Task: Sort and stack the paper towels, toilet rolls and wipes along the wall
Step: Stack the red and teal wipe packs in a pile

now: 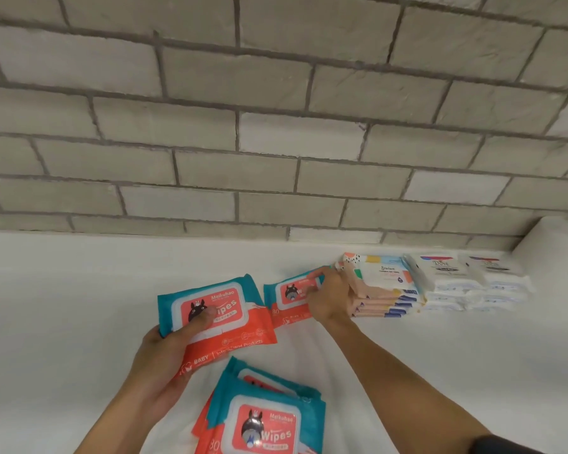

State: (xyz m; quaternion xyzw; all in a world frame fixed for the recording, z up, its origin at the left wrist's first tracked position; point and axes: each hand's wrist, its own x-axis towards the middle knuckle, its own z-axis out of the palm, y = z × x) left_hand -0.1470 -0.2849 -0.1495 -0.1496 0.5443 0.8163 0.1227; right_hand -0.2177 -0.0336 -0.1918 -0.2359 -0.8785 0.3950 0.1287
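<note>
A grey brick wall [276, 126] fills the far side, well beyond both grips; below it runs a white surface [79, 290] on which everything lies; a white paper towel roll [551, 244] stands at the wall, far to the right of the right hand's grip; just left of the roll sit two white wipes stacks [473, 283], side by side and touching; between them and the right hand's grip is a patterned stack [384, 286] of colourful packs, right beside the knuckles; a loose pile [263, 417] of teal-and-orange packs lies nearest the person, below both grips; the left hand [158, 362] grasps one teal-and-orange wipes pack [217, 312] at its near left corner, thumb pressed on the lid and fingers underneath; the right hand [332, 296] grasps a second pack [292, 296] of the same kind at its right end, fingers curled over its top; this second pack lies just right of the held one, close against the patterned stack.
</note>
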